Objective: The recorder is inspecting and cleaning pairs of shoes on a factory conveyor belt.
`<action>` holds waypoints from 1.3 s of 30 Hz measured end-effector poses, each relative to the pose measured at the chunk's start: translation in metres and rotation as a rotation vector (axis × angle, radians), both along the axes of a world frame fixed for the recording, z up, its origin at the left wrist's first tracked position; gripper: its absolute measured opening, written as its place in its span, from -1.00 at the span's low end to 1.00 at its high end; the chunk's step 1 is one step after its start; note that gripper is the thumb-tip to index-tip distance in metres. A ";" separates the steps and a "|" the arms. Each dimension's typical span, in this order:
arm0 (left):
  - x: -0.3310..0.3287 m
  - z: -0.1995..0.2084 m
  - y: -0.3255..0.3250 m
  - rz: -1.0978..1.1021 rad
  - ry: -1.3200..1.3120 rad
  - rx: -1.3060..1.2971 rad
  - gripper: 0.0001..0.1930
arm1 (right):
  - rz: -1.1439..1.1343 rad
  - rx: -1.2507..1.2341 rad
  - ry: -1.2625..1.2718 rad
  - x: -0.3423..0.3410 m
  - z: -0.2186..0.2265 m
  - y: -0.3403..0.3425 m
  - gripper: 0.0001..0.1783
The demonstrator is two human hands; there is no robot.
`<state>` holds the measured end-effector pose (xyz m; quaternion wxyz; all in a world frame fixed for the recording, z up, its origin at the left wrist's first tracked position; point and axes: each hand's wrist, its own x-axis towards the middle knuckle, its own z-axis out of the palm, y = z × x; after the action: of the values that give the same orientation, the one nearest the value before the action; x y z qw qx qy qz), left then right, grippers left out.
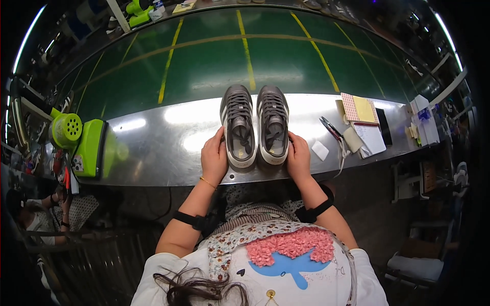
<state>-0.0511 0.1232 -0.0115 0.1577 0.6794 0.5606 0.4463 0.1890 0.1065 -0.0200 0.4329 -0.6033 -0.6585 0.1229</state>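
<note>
A pair of dark grey sneakers with white side stripes and dark laces stands side by side on the metal worktop, toes pointing away from me. My left hand (214, 156) grips the outer heel side of the left sneaker (238, 113). On the other side, my right hand (298, 157) is closed against the outer heel side of the right sneaker (272, 112). The fingertips of both hands are partly hidden by the shoes. A narrow gap runs between the two sneakers.
Beyond the metal worktop (153, 158) lies a green conveyor belt (204, 66) with yellow lines. Left stands a bright green machine (91, 148). To the right are pliers (332, 128), a white square piece (320, 150), a notebook (368, 138) and a dark phone (383, 126). Another person sits far left.
</note>
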 end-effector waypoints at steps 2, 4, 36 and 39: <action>0.001 0.001 0.000 -0.018 -0.019 -0.035 -0.60 | -0.012 0.008 -0.005 0.001 -0.002 0.000 -0.68; 0.001 0.001 0.000 -0.018 -0.004 -0.027 -0.60 | -0.011 -0.002 0.001 0.002 -0.002 0.000 -0.68; 0.012 0.152 0.134 -0.714 0.588 -0.322 -0.78 | 0.526 0.027 -0.137 -0.070 0.132 0.003 -0.73; 0.014 0.151 0.148 -0.749 0.527 -0.402 -0.79 | 0.517 -0.030 -0.107 -0.070 0.139 0.006 -0.70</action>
<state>-0.0374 0.2712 0.1394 0.2880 0.8798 0.3740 0.0554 0.1186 0.1123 0.1186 0.3427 -0.4270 -0.8108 0.2070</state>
